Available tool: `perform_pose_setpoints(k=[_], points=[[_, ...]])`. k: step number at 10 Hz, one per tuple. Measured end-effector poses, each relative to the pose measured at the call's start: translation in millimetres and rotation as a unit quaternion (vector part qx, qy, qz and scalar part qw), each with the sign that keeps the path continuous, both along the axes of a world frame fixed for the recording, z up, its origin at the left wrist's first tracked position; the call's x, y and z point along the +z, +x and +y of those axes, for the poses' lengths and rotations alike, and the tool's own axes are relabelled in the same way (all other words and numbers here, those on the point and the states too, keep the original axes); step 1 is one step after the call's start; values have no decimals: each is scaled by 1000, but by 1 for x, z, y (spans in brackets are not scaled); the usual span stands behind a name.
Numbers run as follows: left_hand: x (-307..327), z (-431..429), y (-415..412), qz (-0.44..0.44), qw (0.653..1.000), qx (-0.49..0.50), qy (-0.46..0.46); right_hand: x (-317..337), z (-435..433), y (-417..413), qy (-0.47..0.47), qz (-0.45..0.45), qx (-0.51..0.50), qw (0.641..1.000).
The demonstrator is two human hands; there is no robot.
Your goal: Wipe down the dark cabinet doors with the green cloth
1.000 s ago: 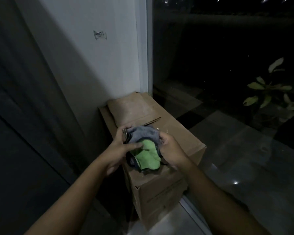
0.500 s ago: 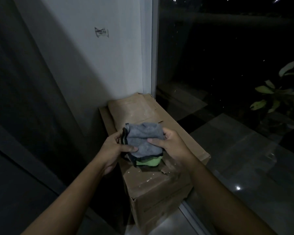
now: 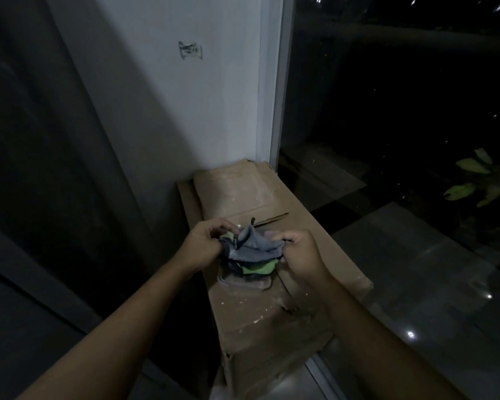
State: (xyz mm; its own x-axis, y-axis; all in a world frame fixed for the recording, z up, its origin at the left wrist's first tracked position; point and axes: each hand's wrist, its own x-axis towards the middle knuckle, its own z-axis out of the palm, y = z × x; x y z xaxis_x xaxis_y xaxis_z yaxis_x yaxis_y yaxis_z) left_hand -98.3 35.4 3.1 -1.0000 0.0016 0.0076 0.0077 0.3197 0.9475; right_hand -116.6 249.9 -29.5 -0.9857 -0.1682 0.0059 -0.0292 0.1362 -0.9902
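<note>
Two hands work a small bundle of cloths just above a cardboard box (image 3: 272,319). A second ago the bundle lay folded flat between the palms, first with the green face up, then with the grey over it. Now the hands have drawn apart and the grey cloth (image 3: 253,246) is lifted into a ridge between them. The left hand (image 3: 204,248) pinches its near edge with curled fingertips, and the right hand (image 3: 302,252) grips the opposite edge in a closed fist.

The green cloth (image 3: 259,268) sits beneath the grey one, below and between the two hands, with a sliver also showing by the left fingertips. Whether either hand holds it as well, I cannot tell.

This looks like peeling the layers apart to free the green cloth. The dark cabinet doors (image 3: 35,183) stand well off to the left of the left hand, untouched, so wiping is not yet begun.
</note>
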Motion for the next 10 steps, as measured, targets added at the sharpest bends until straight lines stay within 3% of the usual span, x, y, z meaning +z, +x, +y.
perform_pose_setpoints(k=[1,2,4,5,7,8,9,10], points=[[-6,0,-1,-6,1000,23,0,-18,-4,-5,58,56,20,997],[-11,2,3,-20,998,2,-68,-28,-9,0,131,112,52,984],[-22,8,10,39,955,-54,-288,-47,-9,7,308,189,87,928],[-25,16,16,99,882,-68,-456,-46,-13,12,363,220,70,903],[-32,25,34,-60,791,-142,-592,-43,-23,30,487,163,79,854],[-26,20,44,-73,796,-173,-576,-25,-27,42,507,108,104,849],[-15,5,60,-66,868,-163,-465,-5,-33,57,510,107,61,851],[19,-11,84,-10,920,-135,-368,27,-46,77,444,113,16,889]])
